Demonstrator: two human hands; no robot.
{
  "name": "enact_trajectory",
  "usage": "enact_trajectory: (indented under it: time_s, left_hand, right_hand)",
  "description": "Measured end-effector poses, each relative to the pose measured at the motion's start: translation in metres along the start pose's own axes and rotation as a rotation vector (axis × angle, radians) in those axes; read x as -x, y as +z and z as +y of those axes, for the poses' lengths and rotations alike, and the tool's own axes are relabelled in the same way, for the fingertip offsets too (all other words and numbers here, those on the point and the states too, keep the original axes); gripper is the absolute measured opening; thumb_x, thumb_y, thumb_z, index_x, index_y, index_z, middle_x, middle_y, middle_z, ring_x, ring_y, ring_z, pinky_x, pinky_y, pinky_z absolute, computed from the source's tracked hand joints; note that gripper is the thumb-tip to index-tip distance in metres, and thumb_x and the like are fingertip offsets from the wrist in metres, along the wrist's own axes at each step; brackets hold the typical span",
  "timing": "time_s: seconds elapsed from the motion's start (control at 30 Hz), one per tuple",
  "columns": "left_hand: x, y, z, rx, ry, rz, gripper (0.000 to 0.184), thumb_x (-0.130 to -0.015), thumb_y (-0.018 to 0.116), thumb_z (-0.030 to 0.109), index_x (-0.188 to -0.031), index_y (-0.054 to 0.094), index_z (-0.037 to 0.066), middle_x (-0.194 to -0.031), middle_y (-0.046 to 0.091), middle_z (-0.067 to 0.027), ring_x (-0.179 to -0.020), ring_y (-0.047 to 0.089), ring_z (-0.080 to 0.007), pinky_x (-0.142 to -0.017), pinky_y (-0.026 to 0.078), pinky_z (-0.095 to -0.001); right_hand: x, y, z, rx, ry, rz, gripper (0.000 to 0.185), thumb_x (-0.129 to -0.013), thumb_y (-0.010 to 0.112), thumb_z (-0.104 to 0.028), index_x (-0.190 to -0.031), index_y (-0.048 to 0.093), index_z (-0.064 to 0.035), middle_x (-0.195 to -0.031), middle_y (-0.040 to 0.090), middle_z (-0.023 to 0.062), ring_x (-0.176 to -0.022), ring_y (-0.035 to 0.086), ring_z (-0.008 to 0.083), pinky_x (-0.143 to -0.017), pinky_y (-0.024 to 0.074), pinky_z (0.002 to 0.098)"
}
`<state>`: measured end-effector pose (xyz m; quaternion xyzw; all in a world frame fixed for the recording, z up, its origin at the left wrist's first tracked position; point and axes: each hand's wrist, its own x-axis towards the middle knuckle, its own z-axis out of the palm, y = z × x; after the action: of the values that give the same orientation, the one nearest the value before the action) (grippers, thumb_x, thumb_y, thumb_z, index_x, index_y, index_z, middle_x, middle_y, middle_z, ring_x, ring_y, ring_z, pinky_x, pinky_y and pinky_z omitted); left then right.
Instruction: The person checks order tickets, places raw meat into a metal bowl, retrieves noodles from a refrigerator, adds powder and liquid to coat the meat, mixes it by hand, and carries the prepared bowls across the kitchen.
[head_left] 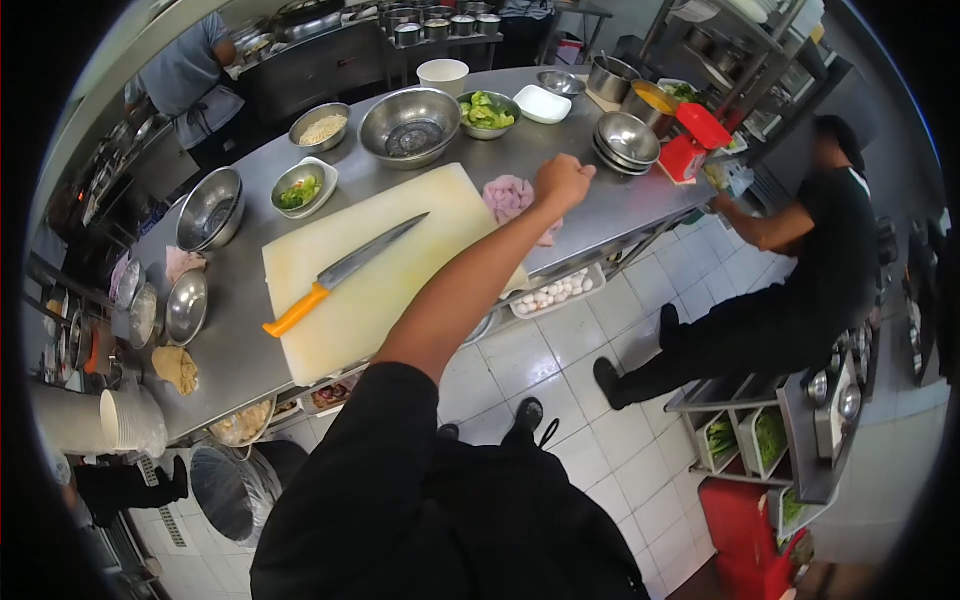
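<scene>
My left hand (564, 186) is stretched out over the steel worktable, its fingers closed in a fist. What they hold, if anything, is hidden. Just left of it, a crumpled pink cloth (510, 198) lies on the table, partly behind my forearm. The forearm passes over the right side of a white cutting board (440, 215). A large knife (350, 268) with an orange handle rests diagonally on the board, with no hand on it. Stacked metal bowls (627, 140) stand to the right of my fist. My right hand is out of view.
Behind the board stand a wide metal bowl (410, 125), a bowl of green vegetables (487, 113) and a white dish (545, 104). A red scale (693, 140) sits at the table's right end. A co-worker (800, 270) stands beyond it. A lined bin (235, 490) stands lower left.
</scene>
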<state>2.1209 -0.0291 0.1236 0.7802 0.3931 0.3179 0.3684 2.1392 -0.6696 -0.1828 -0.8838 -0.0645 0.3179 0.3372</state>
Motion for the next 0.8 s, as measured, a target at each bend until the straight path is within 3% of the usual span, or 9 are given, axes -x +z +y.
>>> enact_trajectory:
  time_s: [0.1,0.23,0.4,0.6,0.8]
  left_hand:
    - [-0.035,0.051,0.02,-0.055,0.01,0.04,0.035,-0.08,0.065,0.038,-0.085,0.069,0.004,-0.089,0.067,-0.018,-0.089,0.064,-0.0332,-0.079,0.048,-0.0453]
    - [-0.089,0.102,0.042,-0.115,-0.142,0.044,0.039,-0.082,0.064,0.038,-0.096,0.066,0.001,-0.1,0.065,-0.0192,-0.099,0.061,-0.0329,-0.083,0.049,-0.042]
    - [-0.155,0.191,0.013,-0.208,-0.172,0.278,0.034,-0.082,0.064,0.033,-0.093,0.067,0.001,-0.099,0.065,-0.0168,-0.1,0.06,-0.0313,-0.083,0.05,-0.041]
    - [-0.191,0.221,-0.001,-0.336,-0.123,0.497,0.02,-0.084,0.054,0.015,-0.086,0.068,0.002,-0.095,0.065,-0.0138,-0.096,0.061,-0.0304,-0.08,0.051,-0.0388]
    - [-0.195,0.199,0.022,-0.477,-0.03,0.439,0.018,-0.081,0.053,0.01,-0.082,0.07,0.004,-0.087,0.068,-0.0126,-0.09,0.065,-0.0267,-0.073,0.054,-0.0357]
  right_hand:
    - [-0.098,-0.007,-0.118,-0.022,-0.198,-0.032,0.022,-0.079,0.058,-0.028,-0.067,0.061,-0.0091,-0.064,0.06,0.0071,-0.057,0.057,0.0237,-0.052,0.0431,0.0387]
    - [-0.227,-0.015,-0.288,-0.003,-0.464,-0.091,0.021,-0.078,0.058,-0.028,-0.069,0.061,-0.0093,-0.066,0.06,0.0069,-0.059,0.057,0.0235,-0.054,0.0436,0.0385]
    - [-0.326,-0.001,-0.448,0.009,-0.643,-0.134,0.02,-0.078,0.059,-0.027,-0.07,0.062,-0.0096,-0.068,0.061,0.0068,-0.062,0.058,0.0233,-0.056,0.0442,0.0384]
    - [-0.357,0.009,-0.498,0.045,-0.657,-0.185,0.018,-0.078,0.06,-0.027,-0.072,0.063,-0.0099,-0.071,0.062,0.0066,-0.065,0.058,0.023,-0.059,0.0449,0.0381]
    - [-0.348,0.0,-0.476,0.094,-0.63,-0.194,0.017,-0.078,0.06,-0.026,-0.074,0.064,-0.0102,-0.073,0.063,0.0064,-0.068,0.059,0.0227,-0.062,0.0456,0.0379]
